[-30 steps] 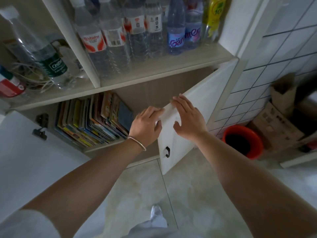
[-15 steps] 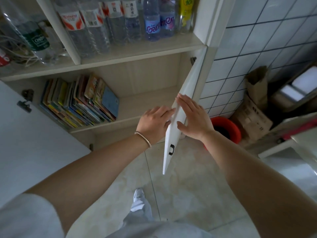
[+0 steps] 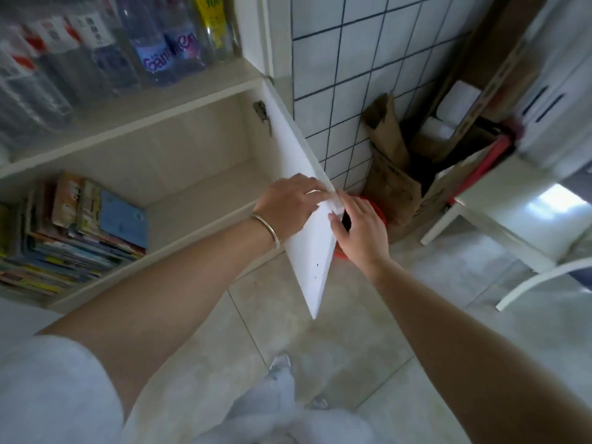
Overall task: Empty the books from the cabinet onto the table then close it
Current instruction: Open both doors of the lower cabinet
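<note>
White laminate door stands swung well out from the cabinet, its top edge running from the hinge down toward the viewer, its free corner hanging over the floor tiles. Both hands meet at that top edge. The left hand lies on the door's inner face, fingers bent over the edge; the right hand sits on the outer face, thumb and fingers closed on the same edge — the two nearly touching, the panel clamped between them.

The books lean in a packed row at the far left of the lower shelf, well apart from the door. Between the books and the door the shelf board lies bare and wide. Above the door's hinge, the upper shelf carries water bottles right up to its front lip.

On the outer side of the door, a red bucket sits close behind the right hand, with a cardboard box against the tiled wall — little room there. Beyond the box, the white worktop juts in, its leg near the box.
</note>
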